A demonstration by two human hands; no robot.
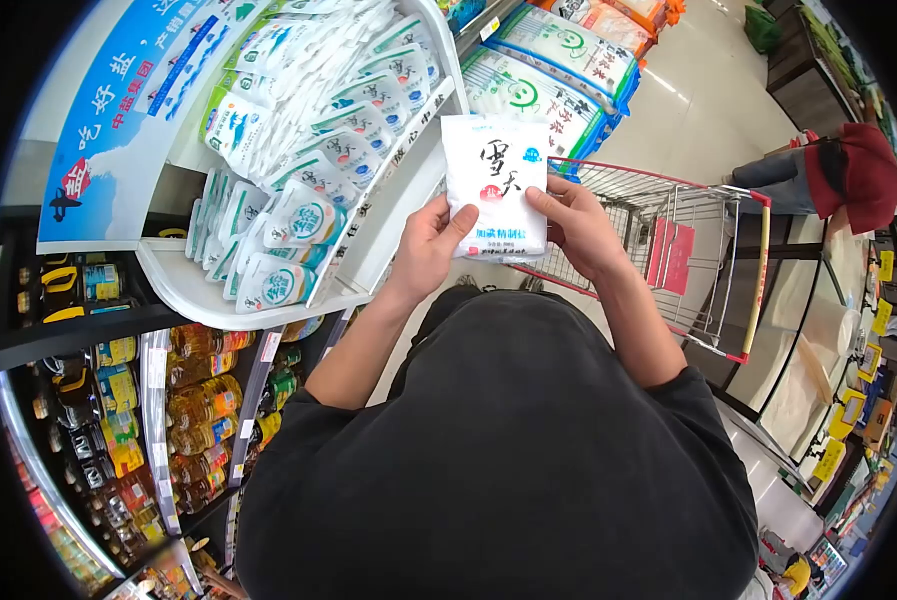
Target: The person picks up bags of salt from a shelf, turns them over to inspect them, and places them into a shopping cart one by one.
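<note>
A white salt packet [498,200] with black characters and a red mark is held upright in front of my body, between both hands. My left hand [431,243] grips its lower left edge, thumb on the front. My right hand [578,222] holds the right edge, its thumb also on the front and the fingers partly hidden behind. Left of the packet, a white display bin [203,310] holds rows of similar salt packets [303,213]. Behind the held packet lie large bags [558,50] with green print.
A wire shopping cart [703,250] with a red panel stands just right of my right hand. Oil bottles [203,390] fill the shelves at lower left. A person in a red top [858,175] is at the upper right, beside counters. A blue sign [118,120] rises at the bin's left.
</note>
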